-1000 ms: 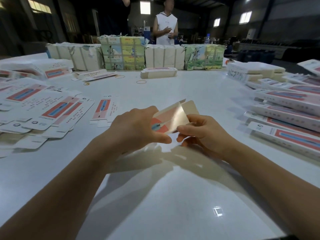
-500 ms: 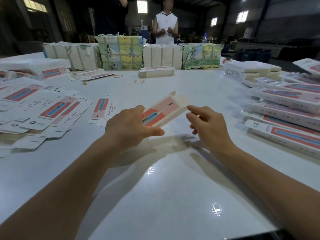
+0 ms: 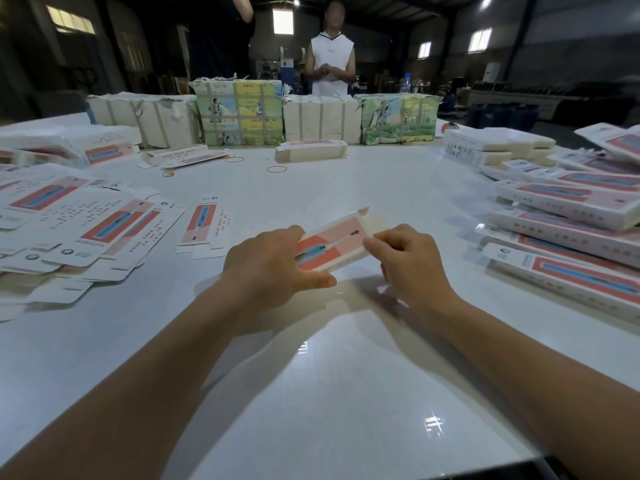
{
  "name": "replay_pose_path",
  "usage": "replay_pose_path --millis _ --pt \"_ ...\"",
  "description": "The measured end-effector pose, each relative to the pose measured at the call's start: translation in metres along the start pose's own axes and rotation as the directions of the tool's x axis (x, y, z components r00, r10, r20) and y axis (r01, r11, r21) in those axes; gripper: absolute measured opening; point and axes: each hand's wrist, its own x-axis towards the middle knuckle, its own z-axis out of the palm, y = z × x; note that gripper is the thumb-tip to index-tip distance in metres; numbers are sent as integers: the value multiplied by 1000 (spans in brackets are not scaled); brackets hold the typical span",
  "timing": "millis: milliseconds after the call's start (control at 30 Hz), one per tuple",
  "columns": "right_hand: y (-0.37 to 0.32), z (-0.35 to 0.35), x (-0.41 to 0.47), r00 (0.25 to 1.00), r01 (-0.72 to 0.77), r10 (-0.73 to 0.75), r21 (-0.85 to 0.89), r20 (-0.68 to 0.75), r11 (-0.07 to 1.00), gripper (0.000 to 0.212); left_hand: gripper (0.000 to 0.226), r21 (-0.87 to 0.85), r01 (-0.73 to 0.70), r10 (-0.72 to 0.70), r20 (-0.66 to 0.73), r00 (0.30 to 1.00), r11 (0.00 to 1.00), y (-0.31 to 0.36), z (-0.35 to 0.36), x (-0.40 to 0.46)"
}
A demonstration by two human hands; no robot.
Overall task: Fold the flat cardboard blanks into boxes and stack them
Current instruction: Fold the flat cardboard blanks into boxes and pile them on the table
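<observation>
Head view: right hand [image 3: 403, 259] has closed in since half a second ago, fingers now curled, pinching box [image 3: 332, 244] at its 3 o'clock end, likely tucking flap. Left hand [image 3: 270, 266] grips 9 o'clock end, steadying it just above desk [image 3: 311, 393]. Flat blanks [image 3: 86, 230] at 9 o'clock; folded stack [image 3: 568, 216] at 3 o'clock, within reach.

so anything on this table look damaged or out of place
The wrapped bundles along the far edge have torn paper wrapping, ragged at the top. A few rubber bands lie loose on the table. The flat blanks on the left are fanned out unevenly, not squared up. Nothing else stands out.
</observation>
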Motion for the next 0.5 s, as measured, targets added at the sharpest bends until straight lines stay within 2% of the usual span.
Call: replay_pose_path --millis 100,167,233,300,400,500 --pt "0 0 1 999 44 -44 -47 -1 998 20 51 26 -11 12 -15 1000 1000 1 0 -1" --pt "1 -1 2 999 30 -27 -64 39 998 49 51 59 -28 30 -33 999 998 3 0 -2" --pt "4 -2 4 993 -39 44 -49 111 998 63 51 87 -44 49 -52 997 995 5 1 -5" --pt "5 -2 4 989 -72 79 -61 128 996 55 51 120 -55 63 -63 996 991 6 1 -7" --pt "2 0 2 996 -43 41 18 74 999 25 53 117 -42 52 -78 996 992 9 2 -6" --pt "1 1 -1 996 -25 19 73 91 997 32 57 130 -29 41 -92 995 991 14 3 -5"
